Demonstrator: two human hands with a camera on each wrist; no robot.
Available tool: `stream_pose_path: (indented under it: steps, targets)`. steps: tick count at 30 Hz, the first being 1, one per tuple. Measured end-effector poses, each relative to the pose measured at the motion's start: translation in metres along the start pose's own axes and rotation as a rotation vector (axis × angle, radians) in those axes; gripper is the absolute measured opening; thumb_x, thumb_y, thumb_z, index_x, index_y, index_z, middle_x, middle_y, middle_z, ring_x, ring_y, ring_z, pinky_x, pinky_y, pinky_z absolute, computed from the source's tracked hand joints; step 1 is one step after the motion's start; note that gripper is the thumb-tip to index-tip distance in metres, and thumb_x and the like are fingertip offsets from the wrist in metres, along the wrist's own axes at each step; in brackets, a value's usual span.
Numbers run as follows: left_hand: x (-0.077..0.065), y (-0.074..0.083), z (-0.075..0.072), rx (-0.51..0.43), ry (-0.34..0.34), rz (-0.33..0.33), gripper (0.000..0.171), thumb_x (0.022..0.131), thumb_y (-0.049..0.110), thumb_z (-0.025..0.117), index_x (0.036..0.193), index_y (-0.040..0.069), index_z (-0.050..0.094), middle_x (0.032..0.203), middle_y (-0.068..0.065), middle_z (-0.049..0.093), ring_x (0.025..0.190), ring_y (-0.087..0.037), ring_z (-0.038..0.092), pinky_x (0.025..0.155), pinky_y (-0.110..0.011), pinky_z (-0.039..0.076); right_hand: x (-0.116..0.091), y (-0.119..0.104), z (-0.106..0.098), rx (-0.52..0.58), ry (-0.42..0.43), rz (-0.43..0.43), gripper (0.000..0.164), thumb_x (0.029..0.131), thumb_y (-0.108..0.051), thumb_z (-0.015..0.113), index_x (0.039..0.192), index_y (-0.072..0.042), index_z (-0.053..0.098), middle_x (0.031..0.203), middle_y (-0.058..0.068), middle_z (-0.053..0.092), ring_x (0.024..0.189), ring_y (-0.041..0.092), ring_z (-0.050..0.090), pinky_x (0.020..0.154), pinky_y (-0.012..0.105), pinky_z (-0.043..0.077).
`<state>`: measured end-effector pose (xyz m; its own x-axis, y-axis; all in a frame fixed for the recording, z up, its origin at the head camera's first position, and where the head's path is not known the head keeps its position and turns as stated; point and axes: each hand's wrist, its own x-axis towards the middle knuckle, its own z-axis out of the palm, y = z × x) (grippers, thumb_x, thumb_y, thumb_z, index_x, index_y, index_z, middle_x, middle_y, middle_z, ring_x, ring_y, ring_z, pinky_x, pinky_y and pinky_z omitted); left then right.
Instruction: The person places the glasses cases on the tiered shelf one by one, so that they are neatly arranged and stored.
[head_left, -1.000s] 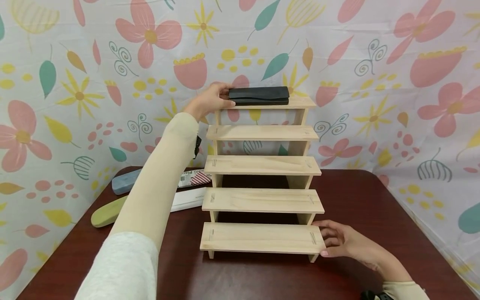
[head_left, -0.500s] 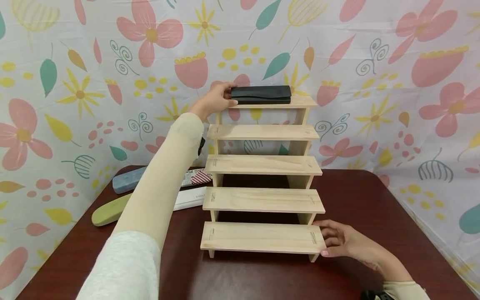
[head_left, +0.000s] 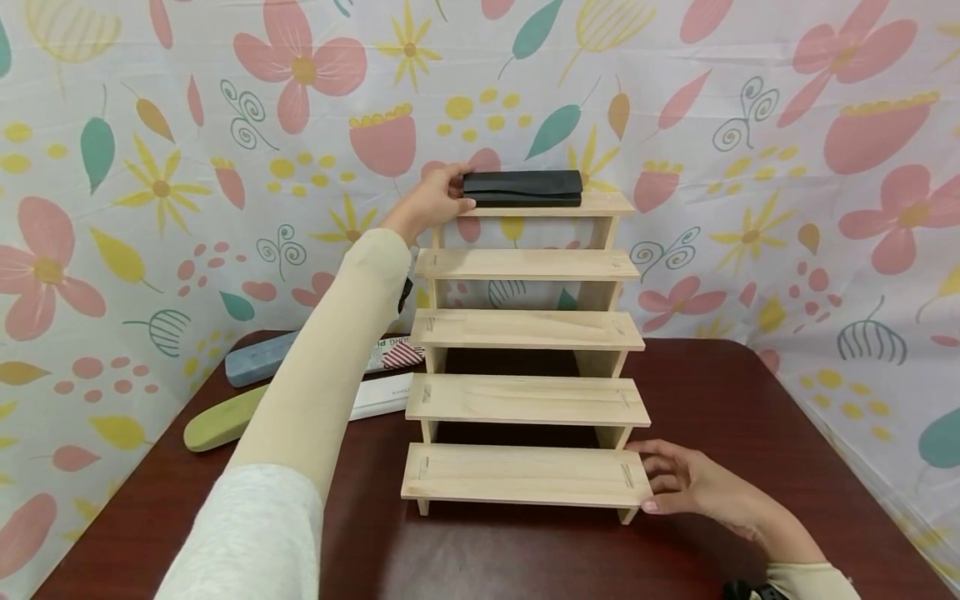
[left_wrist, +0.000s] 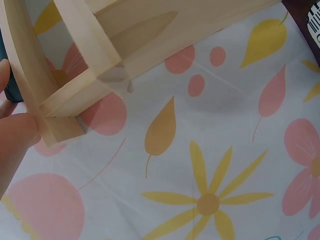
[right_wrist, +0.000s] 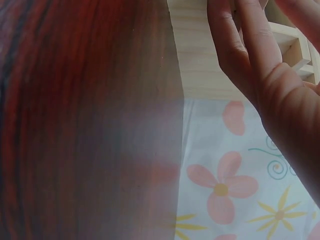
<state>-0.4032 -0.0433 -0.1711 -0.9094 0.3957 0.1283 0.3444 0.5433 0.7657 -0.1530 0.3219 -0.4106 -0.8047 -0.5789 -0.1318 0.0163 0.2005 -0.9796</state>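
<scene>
A tiered wooden display rack (head_left: pixel 525 329) with several steps stands upright on the table. On its top step lies a black glasses case (head_left: pixel 522 189), flap side forward and lengthwise along the board. My left hand (head_left: pixel 433 198) grips the case's left end, thumb in front and fingers behind. In the left wrist view only part of the left hand (left_wrist: pixel 15 135) shows, by the rack's end, with a sliver of the dark case. Lower down, my right hand (head_left: pixel 686 483) holds the right end of the bottom step, thumb at its front corner. The right wrist view shows those fingers (right_wrist: pixel 250 55) bent against the wood.
Left of the rack, partly behind my left arm, lie a blue case (head_left: pixel 257 360), a green case (head_left: pixel 221 419), a white case (head_left: pixel 382 396) and a newsprint-patterned case (head_left: pixel 401 353). A flower-printed cloth (head_left: pixel 787 208) hangs behind the dark red table (head_left: pixel 712 400).
The black glasses case and my left hand have shifted very slightly right on the top step. My right hand has stayed at the bottom step.
</scene>
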Motion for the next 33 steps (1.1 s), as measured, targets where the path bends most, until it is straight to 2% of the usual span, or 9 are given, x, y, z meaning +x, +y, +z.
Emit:
stream_pose_path:
  steps: [4, 8, 13, 19, 24, 28, 33]
  targets:
    - [-0.004, -0.004, -0.002, -0.023, 0.027, 0.034, 0.067, 0.097, 0.013, 0.057, 0.154, 0.016, 0.022, 0.147, -0.011, 0.037, 0.13, -0.021, 0.042, 0.101, -0.028, 0.04, 0.001, 0.001, 0.001, 0.0, 0.006, 0.003, 0.066, 0.087, 0.002, 0.066, 0.141, 0.01, 0.029, 0.118, 0.018, 0.057, 0.099, 0.026, 0.063, 0.079, 0.037, 0.054]
    - [-0.016, -0.014, -0.008, -0.074, 0.064, 0.097, 0.067, 0.096, 0.014, 0.059, 0.153, 0.011, 0.025, 0.146, -0.014, 0.037, 0.132, -0.024, 0.04, 0.104, -0.031, 0.038, 0.001, 0.001, 0.002, 0.004, 0.008, -0.001, 0.066, 0.087, 0.002, 0.066, 0.141, 0.01, 0.028, 0.118, 0.017, 0.057, 0.099, 0.027, 0.063, 0.079, 0.037, 0.054]
    - [-0.037, -0.03, -0.02, -0.156, 0.124, 0.151, 0.06, 0.096, 0.015, 0.059, 0.15, 0.009, 0.033, 0.144, -0.015, 0.041, 0.129, -0.026, 0.042, 0.104, -0.035, 0.038, 0.0, 0.001, 0.001, -0.005, 0.007, -0.003, 0.067, 0.087, 0.001, 0.066, 0.142, 0.01, 0.027, 0.119, 0.018, 0.057, 0.1, 0.027, 0.063, 0.079, 0.037, 0.054]
    - [-0.069, -0.055, -0.032, -0.235, 0.202, 0.179, 0.055, 0.096, 0.01, 0.06, 0.146, 0.004, 0.038, 0.138, -0.019, 0.047, 0.123, -0.026, 0.047, 0.103, -0.035, 0.039, 0.001, 0.002, 0.0, 0.002, -0.007, -0.006, 0.067, 0.088, 0.002, 0.064, 0.143, 0.009, 0.027, 0.12, 0.018, 0.056, 0.1, 0.027, 0.063, 0.08, 0.037, 0.054]
    - [-0.098, -0.08, -0.033, -0.252, 0.21, 0.182, 0.052, 0.095, 0.007, 0.059, 0.144, 0.002, 0.04, 0.134, -0.021, 0.05, 0.119, -0.026, 0.05, 0.104, -0.035, 0.039, 0.001, 0.0, -0.001, 0.01, -0.004, -0.002, 0.067, 0.089, 0.002, 0.064, 0.143, 0.009, 0.026, 0.12, 0.019, 0.056, 0.1, 0.028, 0.063, 0.08, 0.038, 0.054]
    - [-0.12, -0.102, -0.032, -0.224, 0.209, 0.151, 0.052, 0.096, 0.01, 0.06, 0.144, 0.003, 0.041, 0.133, -0.019, 0.052, 0.12, -0.026, 0.05, 0.104, -0.035, 0.039, 0.002, 0.0, -0.001, 0.014, -0.003, -0.003, 0.067, 0.089, 0.002, 0.064, 0.143, 0.009, 0.026, 0.12, 0.018, 0.056, 0.1, 0.028, 0.063, 0.079, 0.038, 0.054]
    - [-0.143, -0.128, -0.027, -0.253, 0.18, 0.095, 0.053, 0.097, 0.01, 0.058, 0.145, 0.002, 0.039, 0.137, -0.02, 0.048, 0.122, -0.028, 0.048, 0.101, -0.032, 0.04, 0.003, 0.0, -0.001, 0.015, -0.005, -0.001, 0.067, 0.089, 0.002, 0.064, 0.143, 0.01, 0.025, 0.12, 0.018, 0.056, 0.1, 0.027, 0.063, 0.079, 0.038, 0.054]
